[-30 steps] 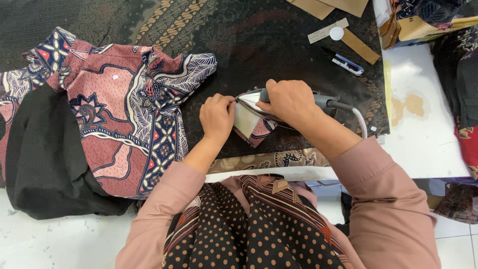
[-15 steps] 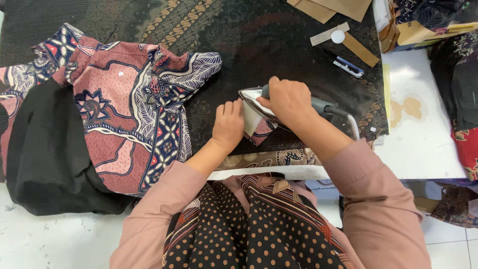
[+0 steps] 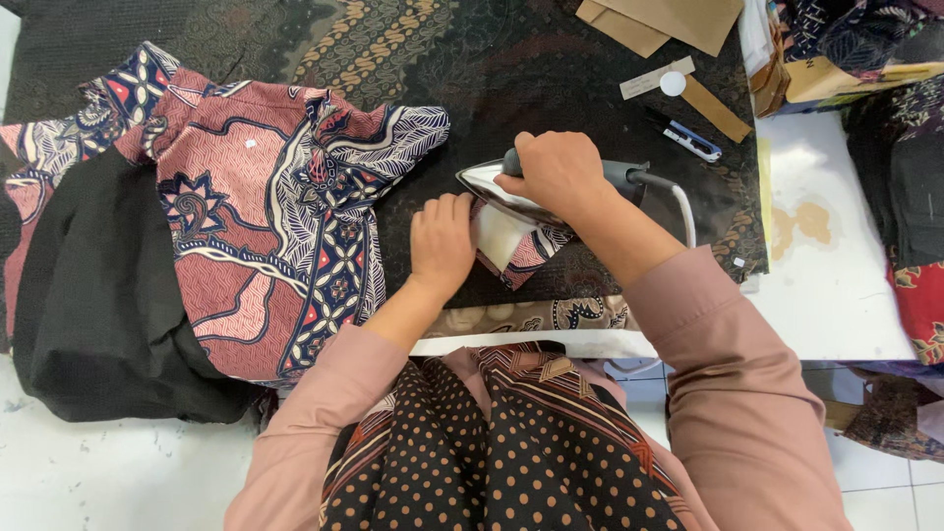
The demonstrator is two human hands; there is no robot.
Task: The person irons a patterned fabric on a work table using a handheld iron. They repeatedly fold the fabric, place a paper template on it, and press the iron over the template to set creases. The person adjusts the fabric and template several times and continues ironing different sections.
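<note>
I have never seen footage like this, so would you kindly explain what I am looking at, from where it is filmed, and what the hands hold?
There is no machine here: a person works with two bare hands, filmed by a camera on their own head looking down, so the pink sleeves at the bottom are theirs. The right hand grips the dark handle of a silver electric iron, pressing a small folded piece of patterned red and white cloth. The left hand lies flat on that piece, beside the iron. They rest on a dark patterned table cover. To the left lies a large red and navy patterned garment over black fabric. Brown card pieces lie at the far edge.
</note>
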